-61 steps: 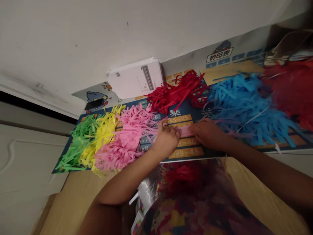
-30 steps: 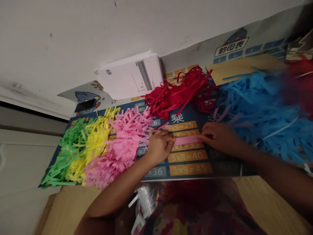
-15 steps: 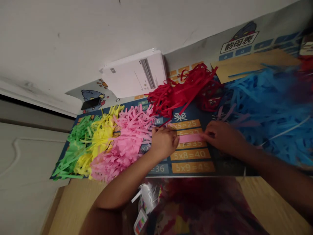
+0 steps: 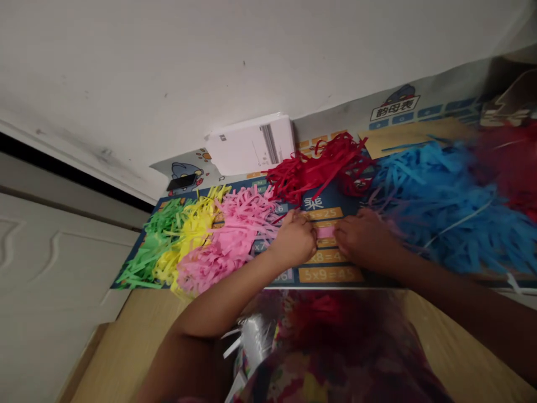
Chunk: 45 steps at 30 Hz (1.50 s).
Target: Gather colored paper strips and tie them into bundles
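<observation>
A narrow pink band of tissue paper [image 4: 325,232] stretches between my two hands, flat over the printed mat. My left hand [image 4: 296,239] is closed on its left end, fingers curled under. On the other end my right hand [image 4: 366,239] is closed too, its fingers bunched and darker in shadow. Pale pink-lilac fringe strands [image 4: 388,210] stick out beyond my right hand. Left of my left hand lies a pile of pink fringed tissue paper [image 4: 230,232], and a red fringed bunch [image 4: 321,168] lies just behind both hands.
Yellow fringes [image 4: 187,240] and green fringes [image 4: 153,243] lie at the left, blue fringes [image 4: 457,207] at the right. A white labelled package [image 4: 247,146] leans on the wall. A phone [image 4: 183,182] and a tan sheet [image 4: 411,134] lie behind on the mat [image 4: 331,274].
My hands have come closer together, and a shorter length of the pink band shows between them. My right hand's fingers are more curled. The camera view has shifted.
</observation>
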Motion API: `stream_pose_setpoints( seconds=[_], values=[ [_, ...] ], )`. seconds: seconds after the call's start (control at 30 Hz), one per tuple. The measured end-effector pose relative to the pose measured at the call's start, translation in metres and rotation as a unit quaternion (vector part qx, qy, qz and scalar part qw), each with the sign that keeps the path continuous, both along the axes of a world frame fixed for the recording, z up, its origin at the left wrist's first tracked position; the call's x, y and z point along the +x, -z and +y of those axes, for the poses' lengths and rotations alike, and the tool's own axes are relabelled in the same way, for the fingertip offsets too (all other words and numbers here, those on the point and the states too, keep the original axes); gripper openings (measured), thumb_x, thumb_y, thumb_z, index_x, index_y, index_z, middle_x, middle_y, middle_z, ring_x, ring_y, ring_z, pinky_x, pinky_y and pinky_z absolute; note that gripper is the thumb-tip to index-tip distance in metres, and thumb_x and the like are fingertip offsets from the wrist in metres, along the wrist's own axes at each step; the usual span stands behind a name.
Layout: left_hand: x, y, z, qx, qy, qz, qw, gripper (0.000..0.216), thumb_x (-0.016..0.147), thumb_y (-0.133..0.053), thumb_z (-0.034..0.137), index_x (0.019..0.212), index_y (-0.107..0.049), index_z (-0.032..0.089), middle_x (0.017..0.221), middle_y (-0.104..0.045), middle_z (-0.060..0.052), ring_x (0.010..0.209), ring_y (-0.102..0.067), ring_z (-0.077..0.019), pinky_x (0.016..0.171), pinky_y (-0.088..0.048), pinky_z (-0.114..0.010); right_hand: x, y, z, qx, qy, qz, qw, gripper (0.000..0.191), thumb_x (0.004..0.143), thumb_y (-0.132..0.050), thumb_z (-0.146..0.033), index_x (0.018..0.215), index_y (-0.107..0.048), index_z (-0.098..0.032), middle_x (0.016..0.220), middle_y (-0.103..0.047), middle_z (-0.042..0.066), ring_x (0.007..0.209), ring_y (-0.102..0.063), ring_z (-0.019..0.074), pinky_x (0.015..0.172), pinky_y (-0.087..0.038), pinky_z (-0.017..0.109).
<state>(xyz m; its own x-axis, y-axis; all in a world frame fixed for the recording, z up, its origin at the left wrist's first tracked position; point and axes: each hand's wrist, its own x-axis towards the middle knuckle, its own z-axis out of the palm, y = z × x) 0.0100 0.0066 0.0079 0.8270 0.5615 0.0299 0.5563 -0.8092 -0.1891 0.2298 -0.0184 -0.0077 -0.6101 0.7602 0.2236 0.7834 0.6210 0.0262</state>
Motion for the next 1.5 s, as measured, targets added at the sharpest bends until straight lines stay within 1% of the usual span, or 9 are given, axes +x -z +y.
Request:
stream_pose_setpoints(
  seconds=[0.07,0.23,0.47,0.67,0.77,0.87,1.07,1.2,1.5],
  values=[
    [0.007,0.000,0.001,-0.001,-0.014,0.004,1.000,0.020,0.090,-0.055,0.025,0.089,-0.072,0.013,0.086,-0.070,-0.013,0.095,-0.059,-0.0292,0.101,-0.031,-0.054,0.000,0.002,0.002,0.003,-0.008,0.003,1.000,0.018,0.087,-0.057,-0.019,0.075,-0.069,-0.017,0.081,-0.070,0.010,0.079,-0.057,0.0225,0.075,-0.026,0.039],
    [0.005,0.007,-0.004,0.035,-0.038,-0.015,0.999,0.023,0.096,-0.047,0.019,0.100,-0.069,0.014,0.100,-0.071,-0.014,0.102,-0.058,-0.0288,0.098,-0.031,-0.053,0.001,0.004,0.001,0.033,-0.003,0.012,0.999,0.021,0.091,-0.053,-0.021,0.077,-0.069,-0.018,0.082,-0.073,0.010,0.079,-0.059,0.0246,0.075,-0.026,0.040],
    [0.000,0.013,-0.006,0.056,-0.052,-0.045,0.996,0.021,0.095,-0.050,0.021,0.100,-0.070,0.016,0.089,-0.073,-0.010,0.095,-0.062,-0.0279,0.106,-0.024,-0.060,-0.026,-0.006,-0.002,0.044,0.018,-0.016,0.999,0.017,0.089,-0.055,-0.021,0.080,-0.069,-0.016,0.083,-0.072,0.012,0.086,-0.057,0.0267,0.074,-0.025,0.040],
    [-0.011,0.018,0.000,0.055,-0.034,-0.076,0.995,0.022,0.099,-0.051,0.022,0.092,-0.071,0.018,0.088,-0.074,-0.007,0.099,-0.063,-0.0264,0.108,-0.023,-0.062,-0.019,0.010,0.005,0.049,0.011,-0.004,0.999,0.019,0.092,-0.054,-0.013,0.083,-0.071,-0.017,0.085,-0.072,0.008,0.084,-0.056,0.0229,0.075,-0.025,0.039],
    [-0.026,0.022,-0.001,0.020,-0.046,-0.116,0.992,0.021,0.100,-0.052,0.022,0.097,-0.072,0.022,0.095,-0.076,-0.004,0.107,-0.063,-0.0244,0.109,-0.023,-0.061,0.003,0.019,0.005,0.029,0.012,0.043,0.999,0.019,0.093,-0.056,-0.015,0.088,-0.073,-0.020,0.091,-0.074,0.005,0.086,-0.058,0.0221,0.076,-0.027,0.039],
    [-0.037,0.025,0.000,-0.043,-0.093,-0.168,0.980,0.018,0.098,-0.057,0.027,0.100,-0.074,0.027,0.103,-0.078,-0.002,0.106,-0.065,-0.0216,0.109,-0.027,-0.057,0.025,0.030,0.012,-0.031,0.037,0.107,0.993,0.020,0.095,-0.057,-0.027,0.089,-0.075,-0.022,0.094,-0.075,0.005,0.089,-0.061,0.0218,0.077,-0.030,0.037],
    [-0.035,0.024,0.006,-0.166,-0.195,-0.255,0.932,0.011,0.091,-0.068,0.031,0.092,-0.078,0.026,0.104,-0.078,-0.004,0.105,-0.067,-0.0215,0.103,-0.036,-0.046,0.045,0.044,0.029,-0.155,0.105,0.219,0.958,0.030,0.093,-0.055,-0.044,0.081,-0.076,-0.025,0.090,-0.074,0.004,0.092,-0.061,0.0234,0.080,-0.039,0.037],
    [-0.031,0.022,0.006,-0.178,-0.223,-0.275,0.918,0.013,0.092,-0.066,0.030,0.088,-0.077,0.026,0.101,-0.078,-0.002,0.102,-0.067,-0.0210,0.100,-0.036,-0.044,0.042,0.037,0.031,-0.186,0.137,0.205,0.951,0.029,0.090,-0.058,-0.046,0.078,-0.075,-0.026,0.087,-0.073,0.004,0.093,-0.060,0.0255,0.079,-0.037,0.039],
    [-0.023,0.014,0.017,-0.196,-0.247,-0.200,0.928,0.016,0.090,-0.064,0.032,0.081,-0.074,0.023,0.097,-0.078,-0.004,0.097,-0.067,-0.0232,0.092,-0.037,-0.043,0.038,0.035,0.036,-0.187,0.170,0.162,0.954,0.025,0.085,-0.063,-0.044,0.072,-0.074,-0.027,0.083,-0.072,0.003,0.089,-0.059,0.0259,0.071,-0.033,0.038]
  ],
)
